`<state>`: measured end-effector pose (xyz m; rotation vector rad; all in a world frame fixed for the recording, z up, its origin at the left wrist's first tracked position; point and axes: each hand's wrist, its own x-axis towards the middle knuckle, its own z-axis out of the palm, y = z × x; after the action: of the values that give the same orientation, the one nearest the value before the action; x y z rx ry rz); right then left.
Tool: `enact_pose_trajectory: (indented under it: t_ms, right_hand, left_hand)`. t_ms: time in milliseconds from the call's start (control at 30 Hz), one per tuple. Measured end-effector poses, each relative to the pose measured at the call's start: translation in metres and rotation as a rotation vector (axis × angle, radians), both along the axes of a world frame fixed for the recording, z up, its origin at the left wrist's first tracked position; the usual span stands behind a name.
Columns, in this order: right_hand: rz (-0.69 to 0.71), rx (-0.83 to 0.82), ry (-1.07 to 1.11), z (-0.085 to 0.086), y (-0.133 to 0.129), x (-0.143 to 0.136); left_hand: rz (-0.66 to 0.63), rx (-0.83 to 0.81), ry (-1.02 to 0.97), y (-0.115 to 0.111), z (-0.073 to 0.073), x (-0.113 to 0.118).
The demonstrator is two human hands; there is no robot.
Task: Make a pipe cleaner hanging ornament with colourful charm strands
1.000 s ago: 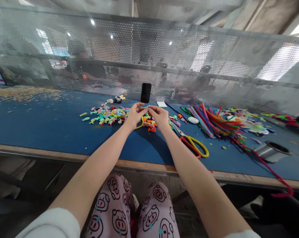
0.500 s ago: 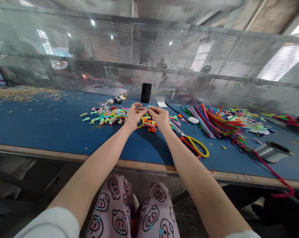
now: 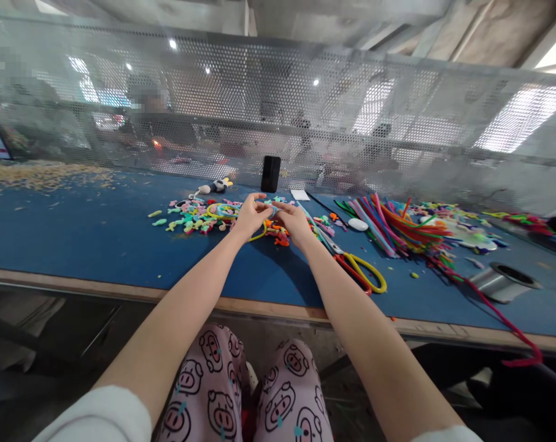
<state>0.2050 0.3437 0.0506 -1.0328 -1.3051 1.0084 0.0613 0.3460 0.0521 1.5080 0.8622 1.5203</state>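
Observation:
My left hand (image 3: 250, 216) and my right hand (image 3: 295, 222) meet over the middle of the blue table, fingertips pinched together around a small light-blue piece (image 3: 273, 210). Its shape is mostly hidden by the fingers. Below and around the hands lies a pile of small colourful twisted pieces (image 3: 193, 216), with orange ones (image 3: 280, 236) under the right hand. A yellow loop shows beside the left hand. Scissors (image 3: 361, 270) with red and yellow handles lie right of my right hand, their blades pointing toward the pile.
A black phone (image 3: 270, 174) stands against the perforated metal screen (image 3: 213, 86). To the right are a bundle of coloured fuzzy stems (image 3: 383, 224), a white oval object (image 3: 358, 224) and a wire spool (image 3: 503, 282). Tan scraps (image 3: 43, 174) lie far left.
The fingertips have closed in on the light-blue piece, and my right hand has shifted slightly left. A light-blue strand now shows beyond my right hand.

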Motion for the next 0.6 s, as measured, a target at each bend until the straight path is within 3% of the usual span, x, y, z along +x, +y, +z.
enact_pose_trajectory:
  t_ms: [133, 333, 600]
  right_hand:
    - [0.053, -0.061, 0.209, 0.008, -0.006, -0.002]
    - [0.022, 0.04, 0.239, 0.011, -0.007, -0.002]
    - [-0.003, 0.087, 0.343, 0.014, -0.007, -0.002]
  left_hand:
    - [0.012, -0.027, 0.021, -0.003, 0.003, -0.001]
    - [-0.012, -0.103, -0.06, -0.007, 0.006, 0.002]
    - [-0.29, -0.389, -0.273, -0.013, 0.012, 0.006]
